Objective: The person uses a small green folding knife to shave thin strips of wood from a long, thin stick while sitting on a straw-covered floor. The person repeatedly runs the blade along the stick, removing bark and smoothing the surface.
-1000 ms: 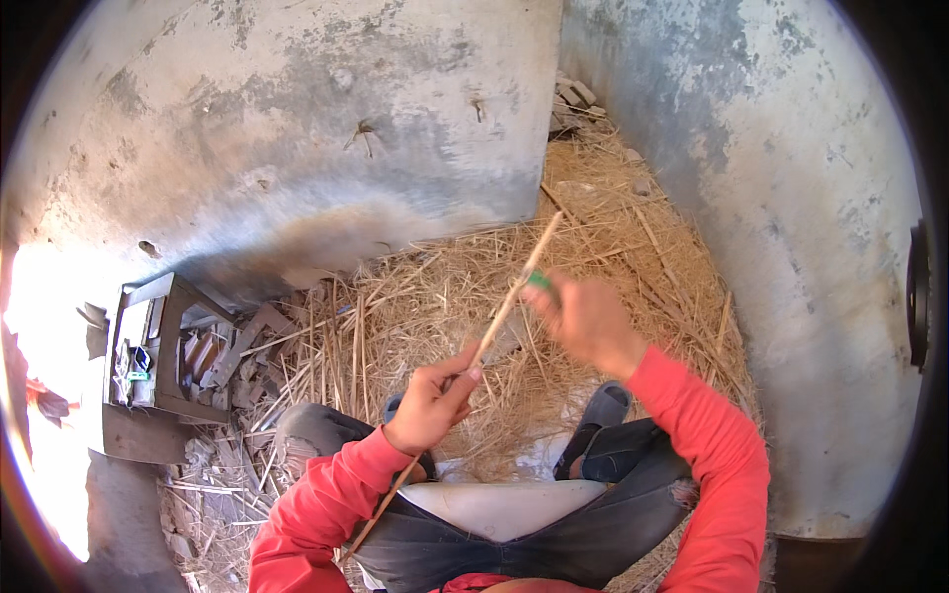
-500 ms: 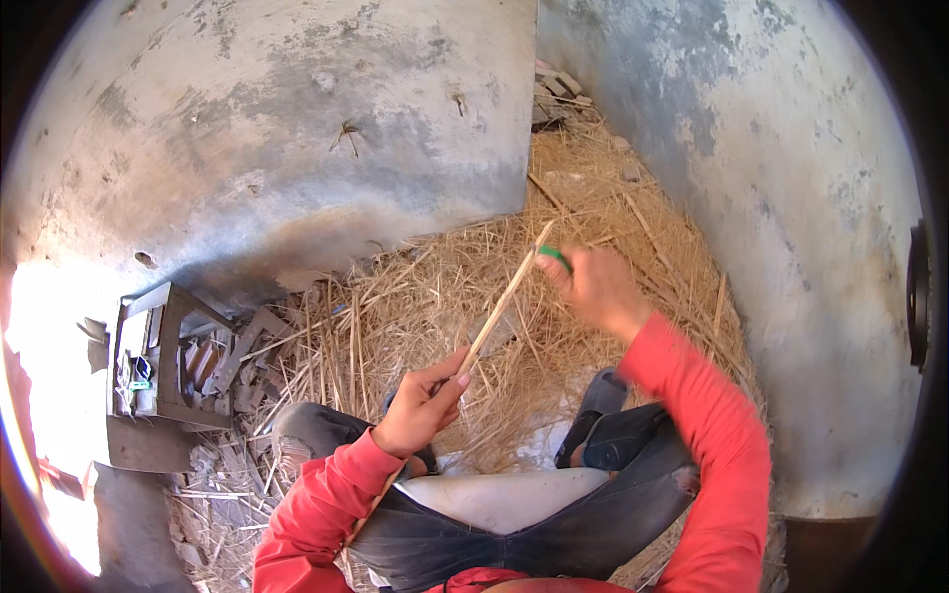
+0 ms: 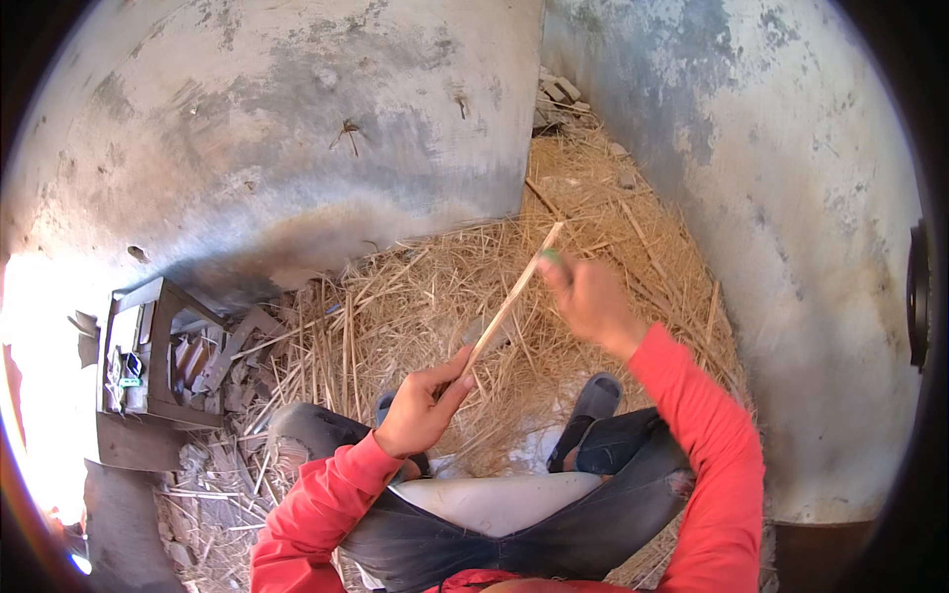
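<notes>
A long pale wooden strip (image 3: 514, 292) slants up and away to the right from my left hand (image 3: 423, 410). That hand is closed around the strip's lower part, thumb pressed on it. Beside the far part of the strip is my right hand (image 3: 591, 301), closed on a small green tool (image 3: 551, 255). Little more than a patch of green shows of the tool; motion blur and my fingers hide its kind. Whether the tool touches the strip I cannot tell.
Straw and shavings (image 3: 455, 277) cover the floor between my feet and the walls. At the left stands a dark wooden stool (image 3: 158, 395) holding small items, with wood scraps beside it. A pale wall (image 3: 297, 148) rises ahead, another (image 3: 791, 247) at right. White sheeting (image 3: 509, 502) lies between my legs.
My right hand has shifted slightly down and nearer to me beside the strip. The strip's far tip has swung a little to the right; my left hand keeps its hold.
</notes>
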`<state>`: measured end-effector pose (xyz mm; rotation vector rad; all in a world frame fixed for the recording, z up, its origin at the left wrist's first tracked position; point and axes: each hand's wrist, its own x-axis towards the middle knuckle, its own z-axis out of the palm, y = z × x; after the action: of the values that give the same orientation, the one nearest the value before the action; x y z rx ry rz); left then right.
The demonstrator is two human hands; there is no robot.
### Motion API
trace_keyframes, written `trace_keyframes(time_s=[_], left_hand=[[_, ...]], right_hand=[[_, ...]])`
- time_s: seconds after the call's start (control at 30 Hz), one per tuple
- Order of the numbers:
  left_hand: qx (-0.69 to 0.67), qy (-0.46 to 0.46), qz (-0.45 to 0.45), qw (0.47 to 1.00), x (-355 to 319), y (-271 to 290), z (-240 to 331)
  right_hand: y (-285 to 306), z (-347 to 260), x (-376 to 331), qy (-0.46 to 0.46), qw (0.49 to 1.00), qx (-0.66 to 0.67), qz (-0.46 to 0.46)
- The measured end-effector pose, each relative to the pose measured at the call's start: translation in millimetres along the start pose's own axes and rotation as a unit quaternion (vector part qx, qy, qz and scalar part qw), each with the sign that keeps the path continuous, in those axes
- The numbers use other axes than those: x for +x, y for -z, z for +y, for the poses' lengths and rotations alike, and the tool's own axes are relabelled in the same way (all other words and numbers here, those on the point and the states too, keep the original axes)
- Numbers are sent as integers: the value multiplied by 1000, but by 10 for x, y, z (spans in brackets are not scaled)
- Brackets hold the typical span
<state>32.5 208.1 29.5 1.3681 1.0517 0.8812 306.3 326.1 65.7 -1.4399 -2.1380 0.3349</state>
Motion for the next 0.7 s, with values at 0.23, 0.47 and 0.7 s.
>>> trace_keyframes(time_s=[0.23,0.47,0.7], left_hand=[[56,37,-15,998,-122,75,117],[60,7,-2,998,-40,44,67],[41,7,12,999,-95,139,12]], right_hand=[[-39,332,64,-62,998,-16,-1],[-331,111,-230,-13,1000,-13,-17],[1255,1639,-26,-243,934,33,259]])
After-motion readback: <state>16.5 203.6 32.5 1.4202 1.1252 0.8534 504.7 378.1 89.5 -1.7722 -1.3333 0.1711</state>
